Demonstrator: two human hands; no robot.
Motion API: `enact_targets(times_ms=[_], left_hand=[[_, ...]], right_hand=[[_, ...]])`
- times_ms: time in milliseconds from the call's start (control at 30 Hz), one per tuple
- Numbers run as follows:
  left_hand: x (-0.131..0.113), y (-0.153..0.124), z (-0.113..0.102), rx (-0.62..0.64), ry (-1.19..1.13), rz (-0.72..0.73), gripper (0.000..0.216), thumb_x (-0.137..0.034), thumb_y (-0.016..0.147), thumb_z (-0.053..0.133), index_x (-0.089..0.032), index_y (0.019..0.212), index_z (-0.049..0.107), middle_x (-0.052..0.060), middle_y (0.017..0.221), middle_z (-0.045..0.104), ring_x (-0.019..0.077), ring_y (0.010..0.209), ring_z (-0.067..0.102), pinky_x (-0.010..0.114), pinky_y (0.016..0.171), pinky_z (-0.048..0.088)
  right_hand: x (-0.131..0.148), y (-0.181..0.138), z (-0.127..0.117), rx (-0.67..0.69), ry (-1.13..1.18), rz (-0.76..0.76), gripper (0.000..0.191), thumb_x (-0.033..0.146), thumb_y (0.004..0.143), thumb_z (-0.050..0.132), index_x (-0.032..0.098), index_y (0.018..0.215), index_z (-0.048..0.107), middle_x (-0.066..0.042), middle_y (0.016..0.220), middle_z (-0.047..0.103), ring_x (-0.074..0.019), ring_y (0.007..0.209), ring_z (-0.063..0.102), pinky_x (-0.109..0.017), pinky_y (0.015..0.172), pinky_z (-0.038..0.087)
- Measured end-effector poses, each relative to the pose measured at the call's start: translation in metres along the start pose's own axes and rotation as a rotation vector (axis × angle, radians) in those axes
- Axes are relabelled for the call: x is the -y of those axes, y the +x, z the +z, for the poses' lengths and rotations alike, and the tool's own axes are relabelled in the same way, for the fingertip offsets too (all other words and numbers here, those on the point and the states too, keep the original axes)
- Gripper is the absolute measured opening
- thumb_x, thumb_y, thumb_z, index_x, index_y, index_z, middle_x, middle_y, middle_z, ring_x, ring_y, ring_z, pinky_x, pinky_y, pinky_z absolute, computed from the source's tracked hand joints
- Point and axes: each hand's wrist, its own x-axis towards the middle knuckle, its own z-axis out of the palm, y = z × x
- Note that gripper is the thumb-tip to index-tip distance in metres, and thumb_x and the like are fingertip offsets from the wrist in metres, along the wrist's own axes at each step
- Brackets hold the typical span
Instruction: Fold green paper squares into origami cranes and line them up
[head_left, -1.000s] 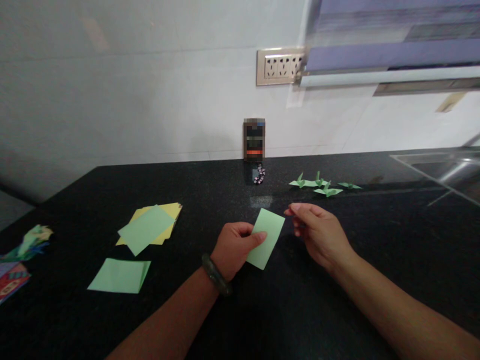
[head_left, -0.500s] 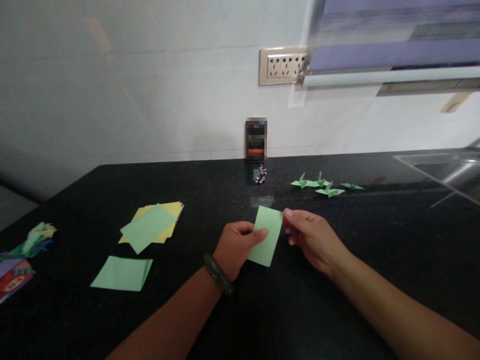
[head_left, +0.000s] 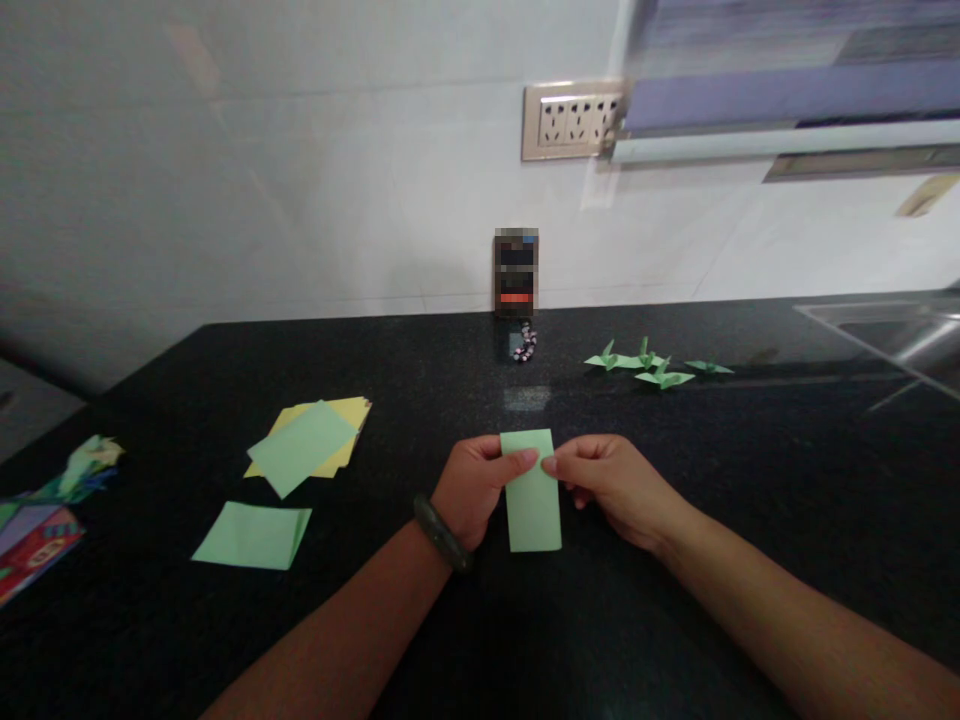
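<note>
A folded light green paper rectangle (head_left: 532, 495) is held upright between both hands over the black countertop (head_left: 675, 600). My left hand (head_left: 472, 490), with a dark bracelet on its wrist, pinches the paper's upper left edge. My right hand (head_left: 607, 485) pinches the upper right edge, thumb tip close to the left thumb. Both hands are closed on the paper.
A stack of yellow and green sheets (head_left: 307, 445) and a folded green sheet (head_left: 255, 535) lie to the left. Small green folded paper cranes (head_left: 652, 368) sit at the back right. A phone (head_left: 516, 272) leans on the wall. Colourful paper packs (head_left: 37, 535) lie far left; a sink (head_left: 892, 335) is far right.
My right hand came in from the right and took hold of the paper's right edge. The paper turned from tilted to straight upright and moved slightly toward me.
</note>
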Motion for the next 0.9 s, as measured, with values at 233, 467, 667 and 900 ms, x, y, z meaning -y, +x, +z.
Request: enact_targets(times_ms=[233, 467, 667, 900], left_hand=[[-0.003, 0.001, 0.0, -0.095, -0.048, 0.08, 0.026, -0.029, 0.058, 0.073, -0.01, 0.076, 0.067, 0.005, 0.061, 0.065, 0.0142, 0.051, 0.057, 0.029, 0.053, 0.046], [-0.006, 0.002, -0.004, -0.14, -0.09, 0.125, 0.024, -0.027, 0.06, 0.072, -0.01, 0.076, 0.066, 0.005, 0.063, 0.066, 0.0129, 0.052, 0.056, 0.027, 0.053, 0.045], [-0.013, 0.005, -0.011, -0.181, -0.143, 0.199, 0.023, -0.025, 0.059, 0.072, -0.01, 0.076, 0.066, 0.005, 0.065, 0.066, 0.0148, 0.056, 0.058, 0.028, 0.055, 0.045], [-0.007, 0.002, -0.004, -0.109, -0.101, 0.08, 0.021, -0.025, 0.061, 0.071, -0.01, 0.074, 0.065, 0.004, 0.06, 0.064, 0.0138, 0.05, 0.056, 0.028, 0.051, 0.045]], right_hand=[[-0.003, 0.0, 0.006, -0.04, -0.04, 0.024, 0.02, 0.031, 0.058, 0.07, 0.014, 0.054, 0.062, 0.002, 0.05, 0.052, -0.0062, 0.043, 0.04, -0.02, 0.04, 0.031], [-0.004, -0.003, 0.01, -0.036, -0.103, 0.028, 0.014, 0.025, 0.059, 0.066, 0.015, 0.052, 0.06, 0.002, 0.05, 0.053, -0.0061, 0.043, 0.041, -0.02, 0.04, 0.032], [-0.004, -0.004, 0.005, 0.108, -0.245, 0.069, 0.011, 0.02, 0.063, 0.062, 0.014, 0.054, 0.06, 0.002, 0.051, 0.054, -0.0055, 0.043, 0.04, -0.018, 0.04, 0.031], [0.003, -0.005, 0.002, 0.156, -0.073, -0.039, 0.027, 0.041, 0.071, 0.061, 0.016, 0.081, 0.063, 0.001, 0.068, 0.06, -0.0077, 0.054, 0.049, -0.018, 0.045, 0.036]])
